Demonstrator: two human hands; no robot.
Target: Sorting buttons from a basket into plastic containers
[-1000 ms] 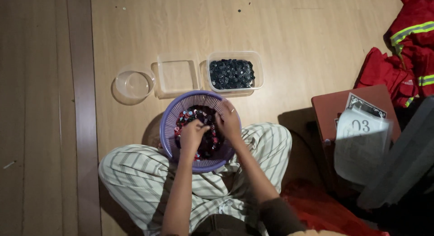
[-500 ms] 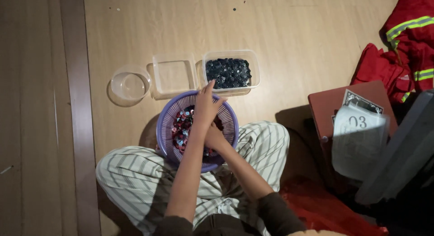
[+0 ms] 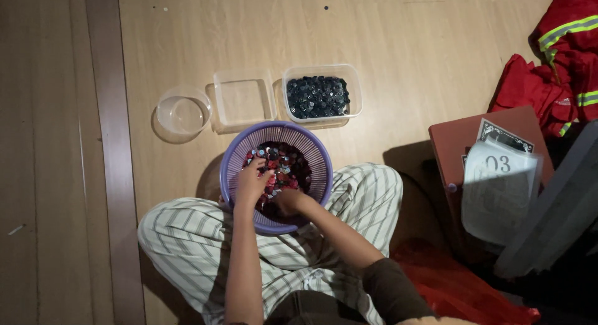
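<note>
White paper label sheet [image 3: 498,191] in clear sleeve, on reddish-brown box [image 3: 461,138], right side

Light wood-plank floor [image 3: 405,44], darker wood strip [image 3: 106,113] at left; red high-visibility garment [image 3: 560,57] heaped at right; dim lighting, deep shadows.

I see a light wooden floor [image 3: 405,44] with a darker plank strip along its left edge. On it stand, in a row, a round clear bowl [image 3: 183,111], a square clear tub [image 3: 243,98] and a clear tub of dark pieces [image 3: 320,95]. Red clothing [image 3: 554,69] lies at its right edge, beside a reddish board [image 3: 461,138].
</note>
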